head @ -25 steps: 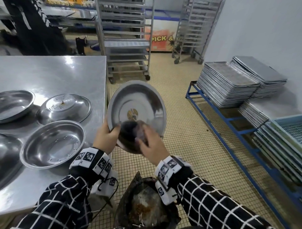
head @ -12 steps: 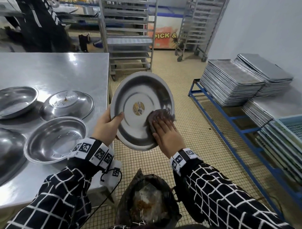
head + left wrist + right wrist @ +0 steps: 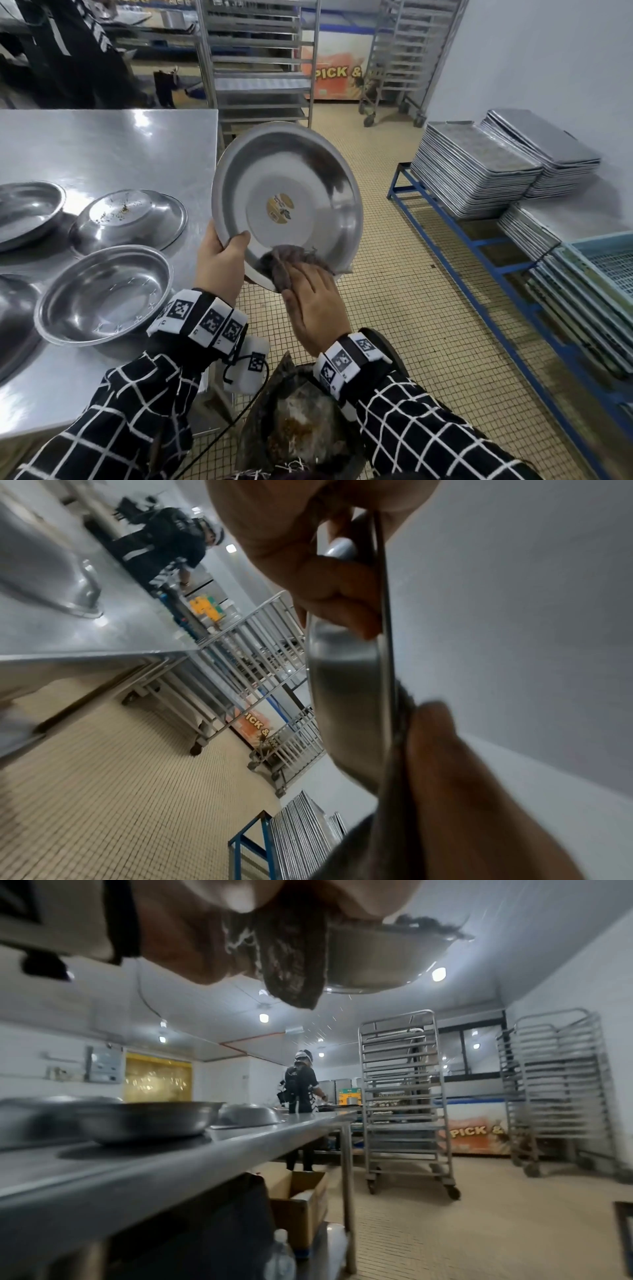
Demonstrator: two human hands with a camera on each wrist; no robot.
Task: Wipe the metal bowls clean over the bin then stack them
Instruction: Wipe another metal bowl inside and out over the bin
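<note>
Metal bowl (image 3: 287,205) in left hand (image 3: 219,263) grip above bin (image 3: 301,425), right hand (image 3: 315,308) flat-fingered on cloth (image 3: 284,263), beside steel table (image 3: 102,150).

"pick &" on the orange banner (image 3: 337,73) behind the racks

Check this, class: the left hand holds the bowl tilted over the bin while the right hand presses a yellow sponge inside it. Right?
Not quite. The right hand presses a dark cloth, not a yellow sponge, as the head view shows. The left hand does hold the tilted bowl over the bin.
</note>
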